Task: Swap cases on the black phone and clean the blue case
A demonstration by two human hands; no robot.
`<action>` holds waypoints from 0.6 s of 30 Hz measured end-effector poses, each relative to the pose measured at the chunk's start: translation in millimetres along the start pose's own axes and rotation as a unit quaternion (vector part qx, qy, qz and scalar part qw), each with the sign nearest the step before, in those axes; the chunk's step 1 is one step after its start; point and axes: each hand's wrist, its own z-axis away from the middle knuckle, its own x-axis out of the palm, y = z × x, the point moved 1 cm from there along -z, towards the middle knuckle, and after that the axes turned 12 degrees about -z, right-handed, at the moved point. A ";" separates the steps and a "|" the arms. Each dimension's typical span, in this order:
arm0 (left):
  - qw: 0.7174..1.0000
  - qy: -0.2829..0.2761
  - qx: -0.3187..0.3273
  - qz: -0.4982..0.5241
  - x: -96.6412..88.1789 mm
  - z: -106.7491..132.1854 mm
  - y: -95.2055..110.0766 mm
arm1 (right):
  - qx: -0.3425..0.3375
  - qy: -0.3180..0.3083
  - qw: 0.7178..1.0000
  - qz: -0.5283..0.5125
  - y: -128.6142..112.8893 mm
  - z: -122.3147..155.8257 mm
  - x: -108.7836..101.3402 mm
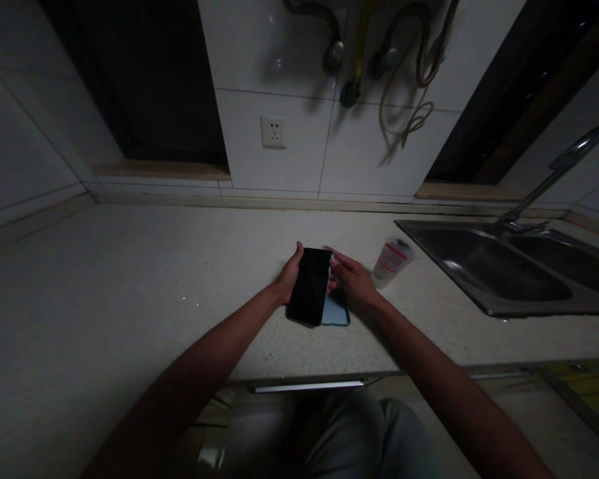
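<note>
A black smartphone (309, 286) with a dark screen is held above the counter, screen up. My left hand (289, 274) grips its left edge, thumb pointing up along the side. At the phone's upper right edge, the fingers of my right hand (352, 278) are closed on it, thumb near the corner. A light blue flat piece, which looks like a phone case (336, 311), lies partly beneath the phone and my right hand; its upper part is mostly hidden. Just right of my right hand stands a clear plastic cup (391, 261) with red print, slightly tilted in view.
The pale speckled countertop (229, 253) runs along a tiled wall with a power socket (273, 132). A steel double sink (444, 283) with a faucet (554, 176) is to the right. Hoses and valves (334, 54) hang on the wall above.
</note>
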 end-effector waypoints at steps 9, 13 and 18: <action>0.988 0.118 0.032 -0.094 8.5 -3.1 -7.5 | 0.018 -0.009 0.999 0.035 -3.4 4.9 5.3; 0.959 0.193 0.088 -0.187 21.3 -1.0 -8.1 | -0.004 0.002 0.998 0.059 -5.6 3.7 3.4; 0.912 0.254 0.160 -0.281 27.6 1.8 -5.3 | -0.026 0.066 0.997 0.003 -11.6 1.4 0.1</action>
